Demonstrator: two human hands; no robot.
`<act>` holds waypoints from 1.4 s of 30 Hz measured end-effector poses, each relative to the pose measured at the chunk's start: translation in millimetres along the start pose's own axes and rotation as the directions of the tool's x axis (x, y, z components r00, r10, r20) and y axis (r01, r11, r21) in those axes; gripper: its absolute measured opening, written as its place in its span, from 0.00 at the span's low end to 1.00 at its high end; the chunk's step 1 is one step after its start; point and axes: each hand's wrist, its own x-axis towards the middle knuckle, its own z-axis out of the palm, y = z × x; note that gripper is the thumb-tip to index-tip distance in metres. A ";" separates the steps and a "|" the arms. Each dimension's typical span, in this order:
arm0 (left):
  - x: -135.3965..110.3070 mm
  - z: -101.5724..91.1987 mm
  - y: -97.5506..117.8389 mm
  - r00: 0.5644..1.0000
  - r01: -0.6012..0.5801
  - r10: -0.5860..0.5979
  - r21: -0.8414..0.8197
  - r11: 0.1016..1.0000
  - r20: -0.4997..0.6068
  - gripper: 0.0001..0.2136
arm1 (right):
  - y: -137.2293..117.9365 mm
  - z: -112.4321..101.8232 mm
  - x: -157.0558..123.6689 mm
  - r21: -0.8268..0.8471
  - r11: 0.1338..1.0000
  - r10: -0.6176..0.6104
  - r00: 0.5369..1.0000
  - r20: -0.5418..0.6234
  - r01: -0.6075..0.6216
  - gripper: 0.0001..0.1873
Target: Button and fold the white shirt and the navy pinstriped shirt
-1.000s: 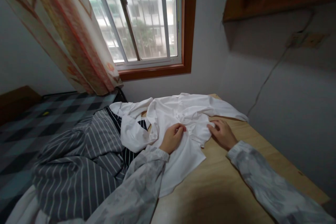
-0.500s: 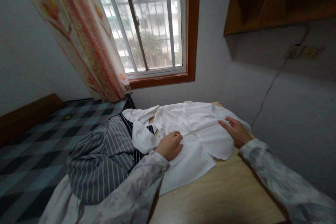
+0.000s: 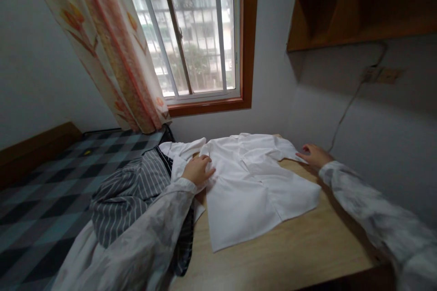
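Between the left hand and the right hand, the white shirt was already laid mostly flat on the tabletop, though creases and a bunched sleeve beside the left hand remained. The other sleeve was reached at its end by the right hand; whether cloth was gripped by either, it could not be told.

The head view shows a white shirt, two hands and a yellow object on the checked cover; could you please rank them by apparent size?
White shirt
Left hand and right hand: too alike to rank
Yellow object
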 end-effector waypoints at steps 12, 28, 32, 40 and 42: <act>-6.7 31.4 -3.1 0.985 0.066 -0.054 -0.068 0.995 0.162 0.14 | -42.4 21.5 10.0 -0.003 1.000 0.021 1.000 -0.021 -0.021 0.15; 78.9 48.7 53.8 0.944 0.306 -0.128 -0.670 0.676 0.303 0.28 | -267.7 42.8 -88.4 0.701 0.529 -0.713 0.699 0.060 0.479 0.18; 74.7 65.3 48.1 0.955 0.268 -0.128 -0.589 0.762 0.269 0.17 | -262.5 51.2 -89.3 0.781 0.452 -0.776 0.622 0.105 0.431 0.15; 53.8 67.0 23.8 0.966 0.171 -0.008 -0.621 0.765 0.257 0.22 | -188.9 52.7 -19.6 0.605 0.687 -0.570 0.815 0.106 0.402 0.13; 48.2 65.0 16.3 0.964 0.155 0.021 -0.625 0.765 0.266 0.23 | -173.6 56.7 -1.8 0.520 0.756 -0.513 0.854 0.091 0.398 0.19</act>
